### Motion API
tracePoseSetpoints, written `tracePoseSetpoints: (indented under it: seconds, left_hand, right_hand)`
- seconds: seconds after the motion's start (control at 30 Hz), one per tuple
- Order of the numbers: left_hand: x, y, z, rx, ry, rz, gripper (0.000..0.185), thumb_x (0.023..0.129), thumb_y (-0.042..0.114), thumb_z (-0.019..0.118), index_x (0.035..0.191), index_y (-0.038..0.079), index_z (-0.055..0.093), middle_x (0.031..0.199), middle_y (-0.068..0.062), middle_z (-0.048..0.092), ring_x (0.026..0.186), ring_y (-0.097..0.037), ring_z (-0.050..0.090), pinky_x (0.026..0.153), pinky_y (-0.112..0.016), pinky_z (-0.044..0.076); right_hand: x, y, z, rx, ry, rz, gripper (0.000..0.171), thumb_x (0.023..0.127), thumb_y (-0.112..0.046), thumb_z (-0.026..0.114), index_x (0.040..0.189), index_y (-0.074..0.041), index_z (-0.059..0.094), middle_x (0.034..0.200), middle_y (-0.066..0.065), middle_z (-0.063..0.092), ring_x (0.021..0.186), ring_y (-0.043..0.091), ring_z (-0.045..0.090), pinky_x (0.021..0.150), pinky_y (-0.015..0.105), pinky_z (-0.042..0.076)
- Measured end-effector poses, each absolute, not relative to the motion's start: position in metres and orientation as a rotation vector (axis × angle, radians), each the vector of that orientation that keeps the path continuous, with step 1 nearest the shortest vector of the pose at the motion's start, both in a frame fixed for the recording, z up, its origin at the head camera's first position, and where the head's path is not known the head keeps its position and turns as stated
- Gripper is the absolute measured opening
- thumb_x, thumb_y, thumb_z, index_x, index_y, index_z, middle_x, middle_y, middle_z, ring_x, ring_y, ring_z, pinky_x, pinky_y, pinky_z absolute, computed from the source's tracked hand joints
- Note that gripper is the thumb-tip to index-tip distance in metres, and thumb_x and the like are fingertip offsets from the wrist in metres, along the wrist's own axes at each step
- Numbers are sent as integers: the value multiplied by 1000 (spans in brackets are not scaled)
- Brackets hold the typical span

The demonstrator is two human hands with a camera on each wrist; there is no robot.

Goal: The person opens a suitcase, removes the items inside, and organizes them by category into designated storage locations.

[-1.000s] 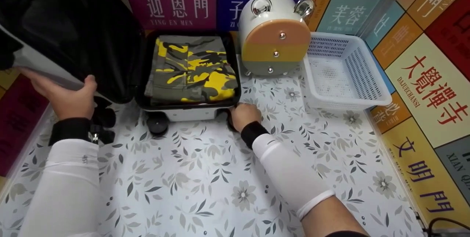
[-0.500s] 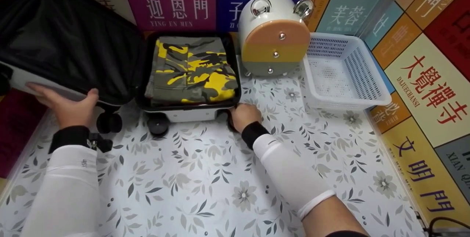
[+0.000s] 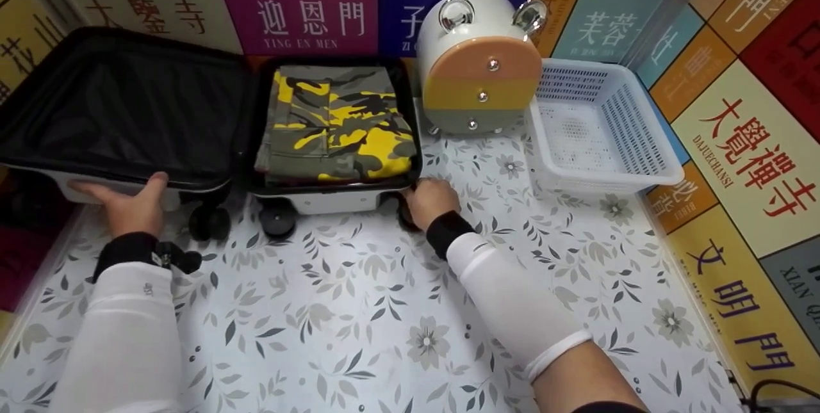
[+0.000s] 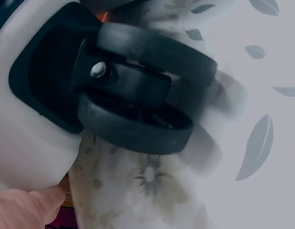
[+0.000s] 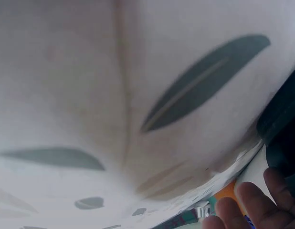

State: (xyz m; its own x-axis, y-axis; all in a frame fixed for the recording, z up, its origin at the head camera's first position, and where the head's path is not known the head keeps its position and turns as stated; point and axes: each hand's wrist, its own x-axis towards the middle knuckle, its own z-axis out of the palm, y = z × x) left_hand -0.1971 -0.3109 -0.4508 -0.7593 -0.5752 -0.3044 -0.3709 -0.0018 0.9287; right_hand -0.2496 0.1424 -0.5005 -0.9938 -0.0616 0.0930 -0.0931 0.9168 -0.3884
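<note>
We see a glossy white hard-plastic suitcase (image 3: 333, 198) lined with matt black cloth, camouflage fabric (image 3: 336, 121) inside, and a perforated plastic basket (image 3: 602, 125).

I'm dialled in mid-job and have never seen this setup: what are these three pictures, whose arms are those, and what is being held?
No machine here: a person's two bare hands in white sleeves. The wide picture comes from a head camera; the two blurry close-ups come from cameras on each wrist. On the flowered tablecloth lies an open suitcase with folded camouflage clothing in its right half. Behind stand a small round drawer cabinet and a white basket. The left hand holds the lid's edge; its wrist camera shows a suitcase wheel. The right hand rests at the case's near right corner.
</note>
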Motion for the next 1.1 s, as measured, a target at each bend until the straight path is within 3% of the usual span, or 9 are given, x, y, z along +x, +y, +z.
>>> tracePoseSetpoints:
  seconds: [0.33,0.43,0.6,0.7,0.77,0.83,0.93,1.0,1.1]
  left_hand:
    - [-197,-312,-459,1062,-2309,-1842,124,97,63,55,147,27,-52,176,-11,11,162,-23,15,133,-33,13]
    - [-195,-312,-455,1071,-2354,-1829,123,97,64,53,147,23,-52,177,-10,3,163,-23,9,134,-35,11]
    - [-192,-307,-439,1165,-2332,-1743,118,97,54,55,153,23,-44,175,-3,-24,164,-18,0,133,-32,14]
    - [-193,-298,-431,1112,-2373,-1512,111,98,47,55,161,22,-33,174,-6,-27,165,-22,0,132,-36,20]
    - [-196,-285,-427,1004,-2391,-1340,104,99,43,56,167,23,-20,178,-12,-13,164,-29,14,130,-41,27]
    - [-202,-267,-423,835,-2387,-1172,92,99,37,59,171,20,5,175,-17,18,156,-35,34,126,-46,35]
    - [-215,-235,-417,576,-2428,-1048,74,99,32,62,165,15,33,148,-20,54,132,-40,56,116,-53,43]
    - [-224,-215,-413,456,-2497,-1032,70,99,32,62,161,9,39,137,-23,60,127,-42,57,114,-55,43]
    - [-237,-189,-411,389,-2691,-1052,77,101,38,62,163,3,32,147,-30,52,138,-46,51,120,-55,39]
  right_hand:
    - [-253,154,-497,272,-3009,735,37,105,-34,61,103,0,77,105,23,77,103,42,73,94,54,58]
    - [-254,159,-494,282,-3036,791,34,108,-27,55,109,0,75,112,22,77,110,41,72,100,52,56]
    - [-256,163,-482,192,-3002,954,38,107,-15,44,128,2,70,130,22,72,126,39,66,111,48,51]
    - [-259,161,-471,114,-2914,1071,44,107,-14,41,142,1,62,143,21,66,135,37,61,117,46,47]
    - [-261,159,-462,85,-2841,1126,45,109,-17,43,148,0,57,147,21,62,137,36,59,118,46,46]
    - [-264,154,-453,91,-2771,1179,45,109,-19,48,150,-1,54,149,21,61,137,36,59,117,46,46]
    - [-269,144,-441,131,-2718,1302,52,109,-23,55,155,-1,47,151,21,57,138,34,57,118,44,45]
    - [-273,136,-436,150,-2728,1417,59,108,-26,58,159,-1,40,156,21,52,143,33,52,122,43,41]
    - [-279,125,-431,141,-2787,1549,68,108,-29,59,163,-1,31,163,21,44,151,32,44,127,42,35]
